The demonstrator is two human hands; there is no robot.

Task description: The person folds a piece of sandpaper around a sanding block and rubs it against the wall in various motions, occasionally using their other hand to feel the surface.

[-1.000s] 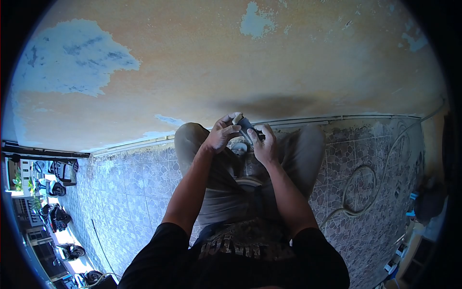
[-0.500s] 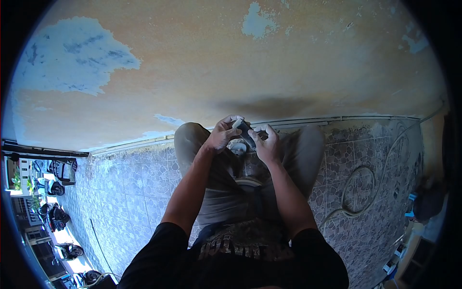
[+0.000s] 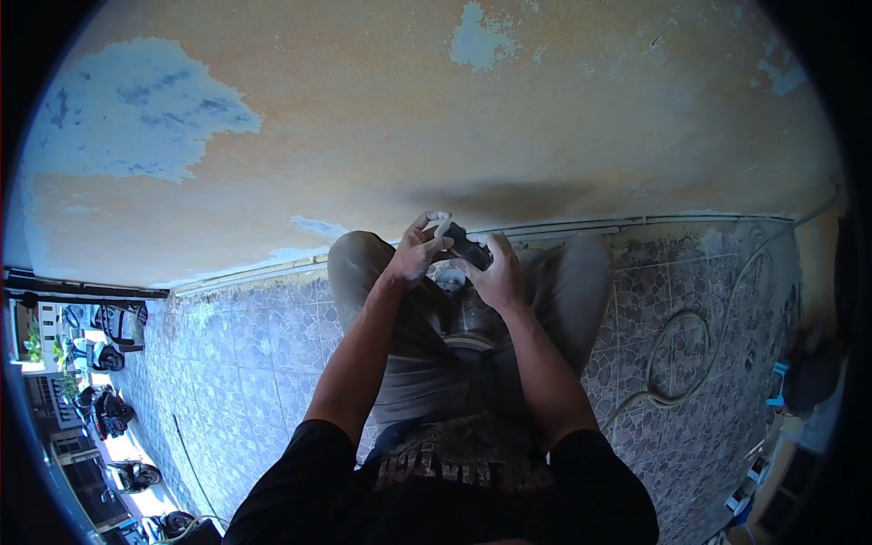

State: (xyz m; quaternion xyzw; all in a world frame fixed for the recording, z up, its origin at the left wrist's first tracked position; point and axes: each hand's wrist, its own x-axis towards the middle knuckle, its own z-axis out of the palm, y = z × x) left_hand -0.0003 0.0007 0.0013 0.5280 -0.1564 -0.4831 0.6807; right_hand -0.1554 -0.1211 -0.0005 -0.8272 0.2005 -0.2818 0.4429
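Dark block (image 3: 470, 247) held up between both hands, above the gap between the knees, near the foot of the wall (image 3: 363, 118). Left hand (image 3: 417, 255): fingers clamped on its left end, by a pale edge (too small to tell what). Right hand (image 3: 496, 274): fingers closed on its right end, some tips hidden. Left knee (image 3: 357, 263) and right knee (image 3: 586, 272) flank the hands; pale thing (image 3: 450, 279) below the block, perhaps a foot, partly covered. Wall blocks the far side, peeling pale patches far left; thin pipes (image 3: 581, 228) run along its base. Tiled floor (image 3: 263, 350): looped hose (image 3: 679, 395) on the right, well apart from the hands, thin dark cable (image 3: 186, 454) on the left. Motorbikes (image 3: 107, 413) stand far left; blue item (image 3: 777, 385) beside a dark bulky shape, far right.
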